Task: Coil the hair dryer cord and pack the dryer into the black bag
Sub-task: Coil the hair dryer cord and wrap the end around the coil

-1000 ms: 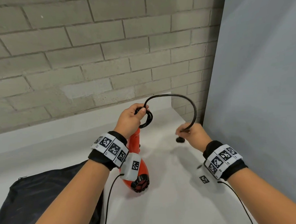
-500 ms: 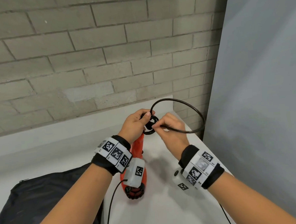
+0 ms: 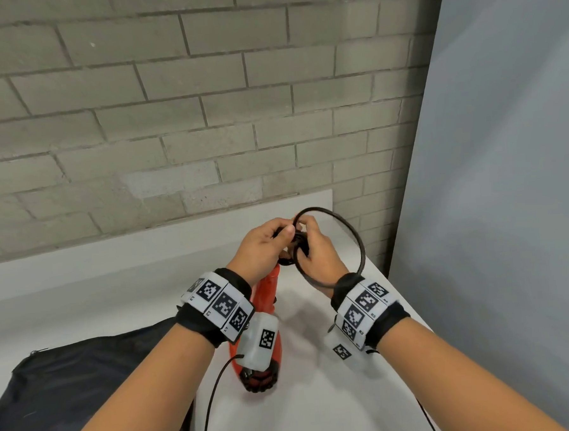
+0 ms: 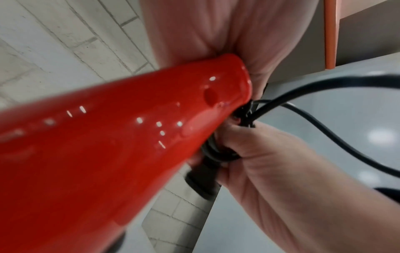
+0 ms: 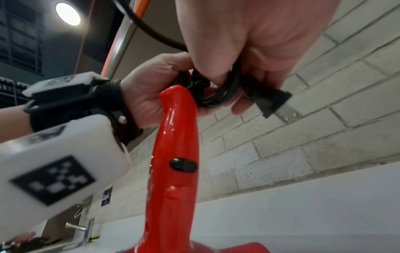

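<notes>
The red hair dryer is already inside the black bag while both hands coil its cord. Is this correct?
Not quite. The red hair dryer is outside the black bag, standing on the white table beside it, as the head view shows. Both the left hand and right hand do hold the cord.

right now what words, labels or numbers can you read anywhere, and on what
No text can be read with confidence.
Small dark sign on the brick wall, right wrist view: white lettering, too blurred to read.
Wristbands on the left hand and right hand: square coded markers, with tiny characters too small to read.
Hair dryer: no lettering visible.
</notes>
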Demonstrator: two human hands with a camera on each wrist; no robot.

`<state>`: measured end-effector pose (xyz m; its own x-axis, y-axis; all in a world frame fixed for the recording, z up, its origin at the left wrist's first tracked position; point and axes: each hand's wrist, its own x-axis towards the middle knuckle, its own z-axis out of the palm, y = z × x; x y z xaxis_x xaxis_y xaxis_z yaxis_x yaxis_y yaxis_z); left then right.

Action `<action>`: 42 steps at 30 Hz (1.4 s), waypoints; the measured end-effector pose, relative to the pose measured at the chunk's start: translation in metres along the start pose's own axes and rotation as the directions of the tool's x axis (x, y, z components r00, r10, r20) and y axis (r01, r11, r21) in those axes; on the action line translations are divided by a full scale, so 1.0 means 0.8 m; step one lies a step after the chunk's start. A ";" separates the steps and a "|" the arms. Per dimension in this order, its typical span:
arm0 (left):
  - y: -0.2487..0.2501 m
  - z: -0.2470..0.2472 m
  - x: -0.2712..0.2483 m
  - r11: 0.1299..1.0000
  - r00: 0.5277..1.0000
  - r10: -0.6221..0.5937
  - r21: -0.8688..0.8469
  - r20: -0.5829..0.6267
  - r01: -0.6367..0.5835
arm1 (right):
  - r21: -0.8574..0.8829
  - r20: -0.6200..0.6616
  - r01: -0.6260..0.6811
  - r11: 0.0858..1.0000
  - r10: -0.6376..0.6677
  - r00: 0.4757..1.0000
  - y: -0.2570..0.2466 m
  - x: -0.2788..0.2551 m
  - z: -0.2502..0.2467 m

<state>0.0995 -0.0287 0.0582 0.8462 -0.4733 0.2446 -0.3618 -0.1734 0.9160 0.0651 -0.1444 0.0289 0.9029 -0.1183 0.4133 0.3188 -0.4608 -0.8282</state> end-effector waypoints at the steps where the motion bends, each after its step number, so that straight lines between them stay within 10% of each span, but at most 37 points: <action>1: -0.001 -0.004 0.000 1.000 1.000 0.005 -0.020 -0.009 -0.005 | -0.023 0.035 -0.012 1.000 0.012 0.999 0.004 -0.002 -0.003; 5: -0.002 -0.020 -0.001 0.996 0.998 0.006 -0.087 -0.055 -0.011 | -0.259 0.302 -0.200 0.945 0.275 0.913 0.060 -0.021 -0.018; 11: -0.001 -0.035 -0.006 0.986 1.000 0.008 -0.168 -0.021 -0.012 | -0.798 0.293 -0.227 0.558 0.689 0.663 0.118 -0.047 -0.036; 16: -0.003 -0.034 -0.004 0.988 0.999 0.025 -0.155 -0.024 -0.029 | -0.672 0.265 -0.281 0.685 0.577 0.773 0.098 -0.037 -0.025; 21: 0.001 -0.032 -0.006 0.992 0.998 0.057 -0.116 0.019 -0.054 | -0.299 0.296 -0.016 0.954 0.109 0.949 0.037 -0.014 0.001; 25: 0.003 -0.028 -0.009 0.993 0.997 0.062 -0.105 0.039 -0.057 | -0.093 0.270 -0.017 0.996 0.042 0.962 0.027 -0.003 0.012; 35: 0.007 -0.029 -0.009 1.000 1.000 -0.002 0.009 0.003 0.002 | -0.277 -0.107 -0.025 0.960 -0.005 0.994 0.011 0.023 -0.044; 42: 0.012 -0.034 -0.012 0.987 0.998 -0.051 0.152 0.030 0.046 | -0.255 -0.083 0.095 0.962 -0.120 0.989 -0.031 0.019 -0.062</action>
<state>0.0982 -0.0023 0.0733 0.8515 -0.4894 0.1884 -0.3780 -0.3238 0.8673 0.0564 -0.1783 0.0747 0.8312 -0.1344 0.5395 0.3194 -0.6788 -0.6612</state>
